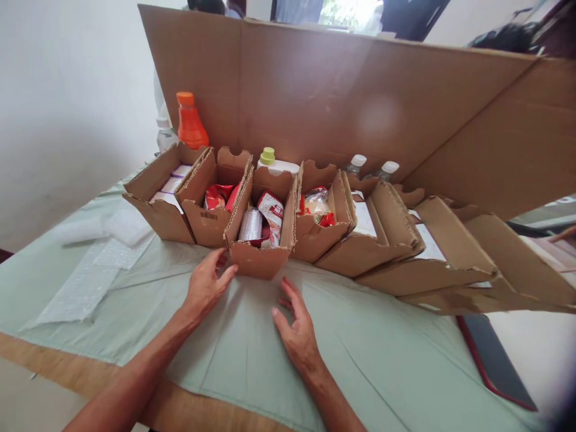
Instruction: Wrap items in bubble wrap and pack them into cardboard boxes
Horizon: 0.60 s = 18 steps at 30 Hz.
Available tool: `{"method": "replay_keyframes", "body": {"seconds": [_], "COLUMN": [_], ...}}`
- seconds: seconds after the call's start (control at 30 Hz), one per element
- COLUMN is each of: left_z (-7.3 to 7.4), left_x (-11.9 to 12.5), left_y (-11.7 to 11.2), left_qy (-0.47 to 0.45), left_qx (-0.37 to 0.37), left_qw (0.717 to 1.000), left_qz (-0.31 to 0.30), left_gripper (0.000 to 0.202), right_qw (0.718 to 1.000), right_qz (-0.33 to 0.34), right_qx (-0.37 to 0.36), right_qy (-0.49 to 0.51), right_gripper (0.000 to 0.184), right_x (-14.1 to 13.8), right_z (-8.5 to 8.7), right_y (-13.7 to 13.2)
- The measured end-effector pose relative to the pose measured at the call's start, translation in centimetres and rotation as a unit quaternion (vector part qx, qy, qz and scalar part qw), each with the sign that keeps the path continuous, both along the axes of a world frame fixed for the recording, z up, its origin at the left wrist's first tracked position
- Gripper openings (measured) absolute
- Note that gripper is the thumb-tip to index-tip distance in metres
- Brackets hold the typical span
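A cardboard bin [258, 262] stands slightly forward of its row, between my two hands. Inside it are a silvery wrapped roll [251, 225] and a red and white printed packet [271, 217]. My left hand [207, 282] is beside the bin's lower left front, fingers apart and holding nothing; whether its fingertips touch the cardboard I cannot tell. Just off the bin's right front corner, my right hand [294, 324] is open over the cloth with curved, spread fingers. To the right, another bin [310, 243] contains a clear and red food packet [318, 207].
More cardboard bins [382, 240] line both sides. Behind them are an orange bottle [191, 123], a white bottle with a green cap [279, 165] and a tall cardboard panel [315, 96]. Bubble wrap [85, 288] lies at left on the green cloth [234, 354].
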State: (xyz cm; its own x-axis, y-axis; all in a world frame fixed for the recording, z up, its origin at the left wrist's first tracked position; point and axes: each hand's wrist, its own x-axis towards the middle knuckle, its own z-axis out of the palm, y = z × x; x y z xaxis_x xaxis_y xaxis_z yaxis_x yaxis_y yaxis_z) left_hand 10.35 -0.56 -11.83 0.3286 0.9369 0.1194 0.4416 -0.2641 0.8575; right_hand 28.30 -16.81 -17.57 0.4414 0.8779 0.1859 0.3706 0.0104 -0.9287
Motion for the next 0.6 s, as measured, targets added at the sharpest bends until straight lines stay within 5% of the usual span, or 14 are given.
{"method": "replay_keyframes", "body": {"seconds": [0.1, 0.23, 0.5, 0.6], "left_z": [-0.6, -1.0, -2.2, -3.2], "left_x": [0.0, 1.0, 5.7, 7.0], "left_y": [-1.5, -2.9, 2.8, 3.0], "left_qy": [0.012, -0.018, -0.011, 0.005], "left_qx": [0.018, 0.025, 0.049, 0.052], "left_qw": [0.999, 0.998, 0.995, 0.990], "left_qz": [0.036, -0.048, -0.091, -0.131], "left_gripper": [0.033, 0.019, 0.033, 0.048], "right_qw": [0.998, 0.991, 0.974, 0.970], "right_qz": [-0.019, -0.007, -0.004, -0.003], "right_qx": [-0.012, -0.004, 0.039, 0.047], "right_qy": [-0.064, -0.132, -0.224, -0.237], "right_gripper": [0.033, 0.026, 0.025, 0.024], "right_x": [0.5, 0.1, 0.2, 0.4], "right_z": [-0.4, -0.6, -0.5, -0.7], "right_y": [-0.5, -1.0, -0.6, -0.5]}}
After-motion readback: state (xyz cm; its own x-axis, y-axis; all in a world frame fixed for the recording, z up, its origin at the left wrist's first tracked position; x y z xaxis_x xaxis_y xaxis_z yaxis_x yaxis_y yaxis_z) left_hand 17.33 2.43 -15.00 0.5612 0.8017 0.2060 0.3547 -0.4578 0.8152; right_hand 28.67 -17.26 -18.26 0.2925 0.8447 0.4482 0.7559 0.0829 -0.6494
